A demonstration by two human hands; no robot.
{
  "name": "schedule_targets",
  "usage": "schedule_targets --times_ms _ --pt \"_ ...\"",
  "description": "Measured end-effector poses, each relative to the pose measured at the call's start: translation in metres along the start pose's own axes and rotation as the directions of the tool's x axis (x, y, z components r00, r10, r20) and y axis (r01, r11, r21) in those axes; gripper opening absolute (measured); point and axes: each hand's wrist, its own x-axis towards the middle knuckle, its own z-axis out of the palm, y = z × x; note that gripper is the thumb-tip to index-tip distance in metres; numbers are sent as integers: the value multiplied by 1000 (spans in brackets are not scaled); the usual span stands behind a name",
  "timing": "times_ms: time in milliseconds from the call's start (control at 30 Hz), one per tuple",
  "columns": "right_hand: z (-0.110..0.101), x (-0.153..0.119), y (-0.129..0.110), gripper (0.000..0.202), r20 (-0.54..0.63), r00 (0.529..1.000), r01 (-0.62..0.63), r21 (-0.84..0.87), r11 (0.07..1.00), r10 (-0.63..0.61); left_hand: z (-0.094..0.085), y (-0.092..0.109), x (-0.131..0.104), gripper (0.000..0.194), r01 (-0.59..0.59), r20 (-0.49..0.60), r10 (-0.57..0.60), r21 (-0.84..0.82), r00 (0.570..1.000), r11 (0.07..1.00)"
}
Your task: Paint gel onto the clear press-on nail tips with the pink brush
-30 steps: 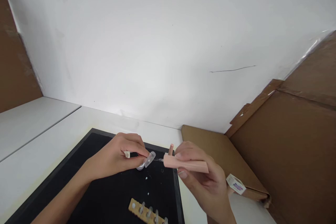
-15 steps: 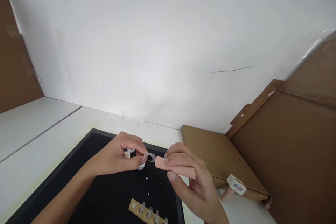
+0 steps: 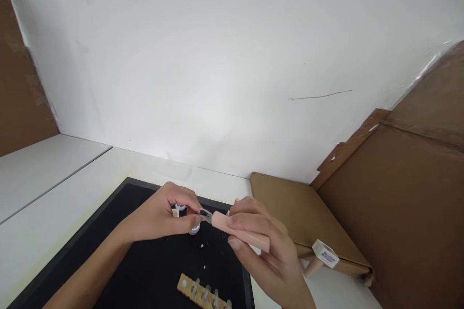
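Between thumb and index finger, my left hand (image 3: 166,213) pinches a clear false nail tip (image 3: 206,216). My right hand (image 3: 259,241) grips a smooth pink cylinder (image 3: 241,232), its left end right against the nail tip; whether the tip sits on or beside that end cannot be made out. Small jars, one a white-lidded jar (image 3: 195,229), stand just beyond and below my left fingers, partly covered by them. Closer to me lies a tan scalloped holder (image 3: 192,290) with several clear nail tips standing along it.
A black mat (image 3: 152,270) with small white bits lies on the white table (image 3: 72,183). At the right are a flat cardboard box (image 3: 290,207) and a small white box (image 3: 325,254) with a purple picture. A white wall (image 3: 203,58) rises behind.
The nail tip has tilted and come nearer to the end of the pink cylinder. The cylinder has shifted slightly left. Both hands keep their hold.
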Motion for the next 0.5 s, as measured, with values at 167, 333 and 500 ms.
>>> schedule_targets --times_ms 167,333,500 --pt "0 2 0 27 54 999 1 -37 999 1 1 0 1 14 4 -6 -4 -16 1000 1000" --pt "0 3 -2 24 68 998 -4 -124 992 13 2 1 1 13 13 -25 -14 -48 1000 999" --pt "-1 4 -3 27 51 999 -9 -198 980 20 2 1 0 14 31 -25 -32 -42 999 999"
